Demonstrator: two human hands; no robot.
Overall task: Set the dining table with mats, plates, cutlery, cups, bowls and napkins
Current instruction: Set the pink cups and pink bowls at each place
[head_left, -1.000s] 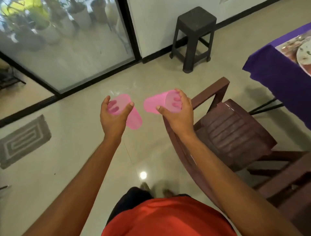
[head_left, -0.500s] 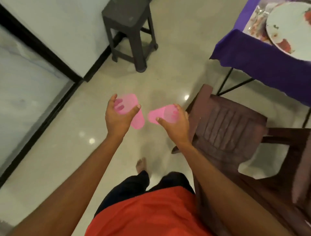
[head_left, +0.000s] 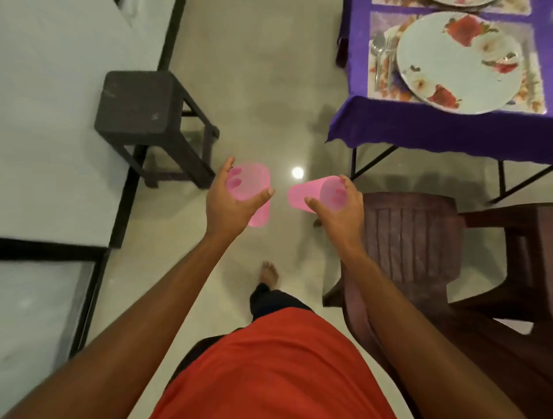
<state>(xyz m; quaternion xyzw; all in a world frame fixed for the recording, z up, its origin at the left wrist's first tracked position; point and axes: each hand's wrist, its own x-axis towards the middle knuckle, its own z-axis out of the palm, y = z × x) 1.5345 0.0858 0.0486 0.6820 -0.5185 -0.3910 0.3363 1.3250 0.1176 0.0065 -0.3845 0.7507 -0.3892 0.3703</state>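
Two pink cups, both off the table, carried in mid-air over the tiled floor (head_left: 263,74), one per hand.

Left cup (head_left: 254,191) grasped in left hand (head_left: 230,209): thumb across near side, fingers curled round far side, fingertips showing thru the translucent wall. Tilted, wider end up, base lower & a bit to the right.

Right cup (head_left: 308,194) grasped in right hand (head_left: 341,215) the same way, but lying nearly sideways w/ base pointing left toward the other cup. Cups near each other, not touching; bright glint on the tiles btwn them.

Just beside & below the right hand: brown plastic chair (head_left: 413,239), slatted seat. Second brown chair (head_left: 526,254) at right edge.

Ahead-right, well apart from both cups: table (head_left: 419,128) w/ purple cloth. On it a floral mat (head_left: 535,74) carrying a floral plate (head_left: 457,62). Spoon (head_left: 377,50) & fork (head_left: 388,56) side by side on the mat, just left of the plate. Another plate (head_left: 457,2) cut off at top edge.

Ahead-left: dark stool (head_left: 140,101) by a white wall.

At bottom: red shirt (head_left: 269,368), dark trousers, one bare foot (head_left: 269,273) fwd on the floor.
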